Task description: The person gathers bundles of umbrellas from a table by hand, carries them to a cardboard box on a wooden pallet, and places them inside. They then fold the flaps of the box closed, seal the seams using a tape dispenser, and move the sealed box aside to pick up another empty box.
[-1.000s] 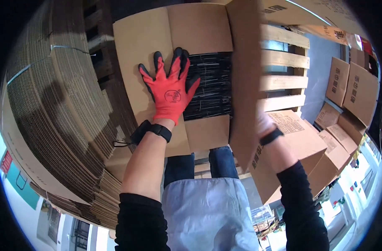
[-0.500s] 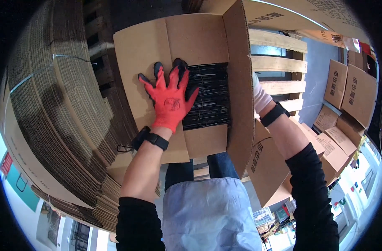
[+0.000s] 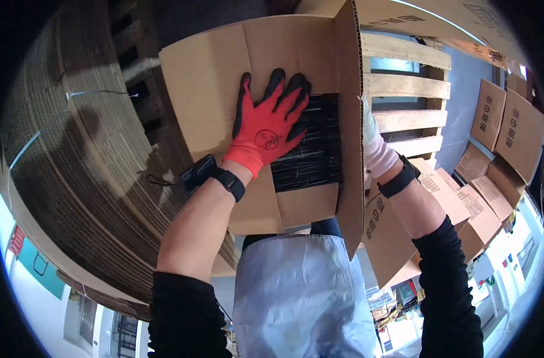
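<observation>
In front of me is a cardboard box (image 3: 215, 77) with its left flap folded down over part of the opening and its right flap (image 3: 349, 137) standing up. Bundled black, thin strip-like things (image 3: 311, 149) fill the gap between the flaps. My left hand (image 3: 269, 128), in a red glove with black fingers, lies spread on the folded flap, its fingertips near the black bundle and the far flap. Beyond the raised flap, on its outer side, is my right hand (image 3: 376, 146) in a white glove. That flap hides its fingers, so whether they grip cannot be seen.
A tall stack of flattened cardboard (image 3: 75, 161) rises close on the left. To the right lie a wooden pallet (image 3: 406, 86) and several cartons (image 3: 487, 185), some with raised flaps. A large carton (image 3: 421, 18) spans the far right.
My left hand has slid to the right across the folded flap, closer to the black bundle. The box appears slightly further right in view, and my right hand sits a little lower beside the raised flap.
</observation>
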`<state>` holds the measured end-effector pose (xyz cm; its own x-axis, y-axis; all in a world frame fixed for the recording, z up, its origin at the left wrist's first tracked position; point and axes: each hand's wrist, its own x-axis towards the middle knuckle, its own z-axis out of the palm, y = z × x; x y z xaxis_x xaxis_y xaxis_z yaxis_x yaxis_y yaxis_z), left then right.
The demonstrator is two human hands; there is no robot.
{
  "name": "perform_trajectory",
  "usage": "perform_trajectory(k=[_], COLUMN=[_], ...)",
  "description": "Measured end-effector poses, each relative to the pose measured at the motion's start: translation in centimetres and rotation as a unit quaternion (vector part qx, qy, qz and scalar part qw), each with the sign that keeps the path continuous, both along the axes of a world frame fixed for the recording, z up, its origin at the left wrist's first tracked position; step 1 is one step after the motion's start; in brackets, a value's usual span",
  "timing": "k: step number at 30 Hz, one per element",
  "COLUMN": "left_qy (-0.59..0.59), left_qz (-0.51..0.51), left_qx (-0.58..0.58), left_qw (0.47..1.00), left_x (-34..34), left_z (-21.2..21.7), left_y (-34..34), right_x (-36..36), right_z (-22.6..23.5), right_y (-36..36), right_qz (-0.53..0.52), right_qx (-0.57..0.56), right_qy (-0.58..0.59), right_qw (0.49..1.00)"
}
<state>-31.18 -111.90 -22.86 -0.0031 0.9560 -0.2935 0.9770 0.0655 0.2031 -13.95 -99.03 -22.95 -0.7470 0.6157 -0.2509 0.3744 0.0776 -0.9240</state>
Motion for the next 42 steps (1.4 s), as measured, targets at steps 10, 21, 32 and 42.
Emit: perform_trajectory(k=[10,21,32,42], left_qy=[0.044,-0.072,-0.193,-0.058], left_qz=[-0.013,0.076,0.209,0.103], left_qx=[-0.004,0.211,0.348,0.329], left_qw=[0.999,0.972,0.893,0.937], left_x=[-0.1,-0.7,-1.1,0.0], left_z=[-0.8,-3.9,-2.3,-2.6], left_y=[-0.9,-1.8,-3.0,-2.1], right_x=[1.2,-10.2,-11.9,5.7], right_z=[2.3,-1.5,-1.2,-1.5], right_y=[2.1,-2.3,-3.5,-13.9], right_qz=[-0.179,-0.206,-0.222,0.067], right_qx=[-0.486,0.284,0.333,0.390], right_qy=[-0.097,-0.213,-0.318,-0.229], right_qw=[0.850,0.912,0.859,0.889])
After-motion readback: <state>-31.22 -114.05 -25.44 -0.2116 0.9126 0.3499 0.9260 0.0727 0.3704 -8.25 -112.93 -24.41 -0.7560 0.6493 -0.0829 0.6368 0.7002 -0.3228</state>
